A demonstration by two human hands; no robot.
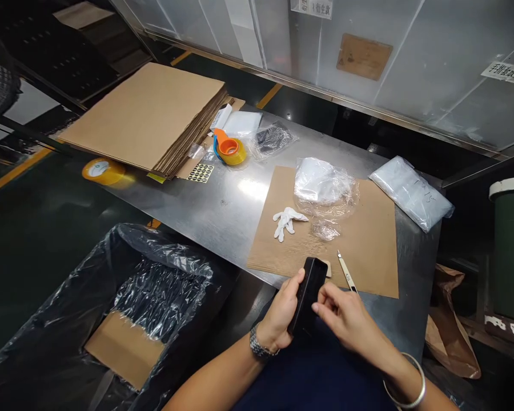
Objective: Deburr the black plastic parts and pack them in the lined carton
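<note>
A long black box-like part [309,294] is tilted in front of me, at the near edge of the metal table. Wrapped around its left side is my left hand [282,311], closed on it. My right hand [340,308] is beside its right side with the fingers curled in a pinch; whether anything small is between them I cannot make out. Just beyond the right hand a pale-handled cutter or tweezers [346,271] lies on a flat cardboard sheet [377,245]. White finger cots or a crumpled glove [288,221] and clear plastic bags [323,185] rest on that sheet too.
Stacked cardboard sheets [149,114] stand at the table's far left. Near them are an orange tape dispenser [229,149], a yellow tape roll [103,171] and a sticker sheet [200,173]. A bag-lined bin [188,268] sits lower left. One white package [411,191] lies right.
</note>
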